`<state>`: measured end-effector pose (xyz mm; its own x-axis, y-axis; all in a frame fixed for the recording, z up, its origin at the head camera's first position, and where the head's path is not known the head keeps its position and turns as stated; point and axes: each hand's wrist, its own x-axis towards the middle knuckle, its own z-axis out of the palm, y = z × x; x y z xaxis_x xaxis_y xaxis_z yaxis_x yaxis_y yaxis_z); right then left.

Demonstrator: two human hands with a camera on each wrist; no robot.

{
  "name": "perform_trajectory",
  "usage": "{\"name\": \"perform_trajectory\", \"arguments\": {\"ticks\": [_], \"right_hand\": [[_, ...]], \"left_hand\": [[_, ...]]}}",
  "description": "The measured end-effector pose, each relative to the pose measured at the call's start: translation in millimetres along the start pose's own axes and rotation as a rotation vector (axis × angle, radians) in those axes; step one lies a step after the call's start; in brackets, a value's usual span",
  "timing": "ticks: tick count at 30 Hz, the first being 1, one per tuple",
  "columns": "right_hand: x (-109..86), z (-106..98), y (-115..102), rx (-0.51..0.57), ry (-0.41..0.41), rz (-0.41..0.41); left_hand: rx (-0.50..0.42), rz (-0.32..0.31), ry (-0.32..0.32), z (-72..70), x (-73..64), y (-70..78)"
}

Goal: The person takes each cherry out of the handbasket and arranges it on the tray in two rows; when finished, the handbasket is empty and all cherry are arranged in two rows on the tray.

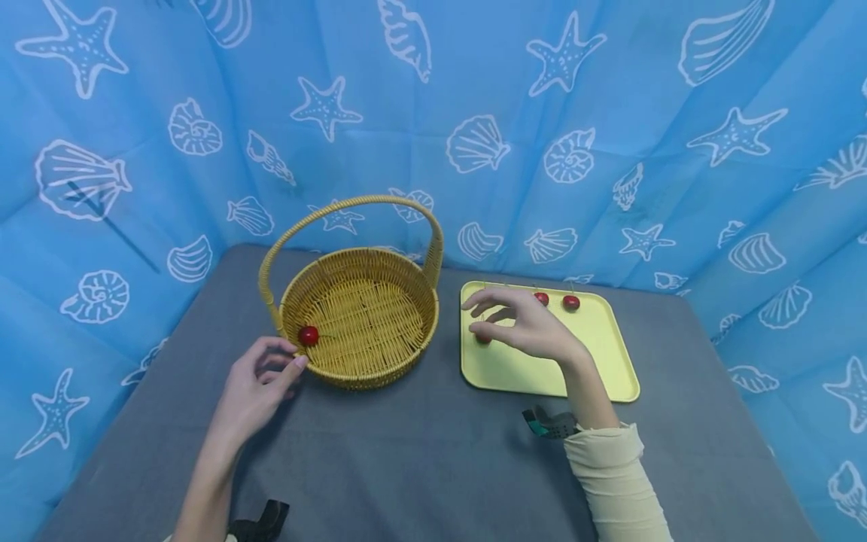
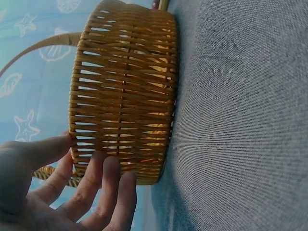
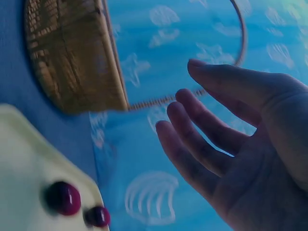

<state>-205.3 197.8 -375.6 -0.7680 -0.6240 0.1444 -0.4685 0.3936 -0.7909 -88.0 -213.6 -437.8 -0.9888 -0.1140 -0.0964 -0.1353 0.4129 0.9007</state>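
Observation:
A yellow wicker basket with a tall arched handle stands left of centre, a red cherry lying inside by its near-left wall. My left hand holds the basket's near-left rim; in the left wrist view its thumb is at the rim and several fingertips rest against the woven side. On the right lies a pale yellow tray bearing red cherries. Above the tray hovers my right hand, fingers loosely bent, thumb and fingertips apart, nothing between them. One cherry shows partly below its fingers.
A grey cloth covers the table. Blue curtains with white shell and starfish prints hang behind and at both sides. Dark camera mounts sit at both wrists. The basket handle rises above the rim.

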Motion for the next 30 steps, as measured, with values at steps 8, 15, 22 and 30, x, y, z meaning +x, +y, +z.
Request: {"name": "perform_trajectory", "arguments": {"ticks": [8, 15, 22, 30], "right_hand": [[58.6, 28.9, -24.0, -0.045, -0.168, -0.087], [122.2, 53.6, -36.6, -0.095, -0.329, -0.134], [170.5, 77.7, -47.5, -0.149, -0.446, -0.129], [201.6, 101.0, -54.9, -0.144, -0.512, -0.084]], "left_hand": [[-0.003, 0.013, -0.011, -1.0, 0.6, -0.6], [-0.004, -0.004, -0.009, -1.7, 0.4, -1.5], [0.007, -0.028, 0.000, -0.8, 1.4, -0.1], [0.011, -0.029, -0.006, -1.2, 1.3, 0.9]]}}
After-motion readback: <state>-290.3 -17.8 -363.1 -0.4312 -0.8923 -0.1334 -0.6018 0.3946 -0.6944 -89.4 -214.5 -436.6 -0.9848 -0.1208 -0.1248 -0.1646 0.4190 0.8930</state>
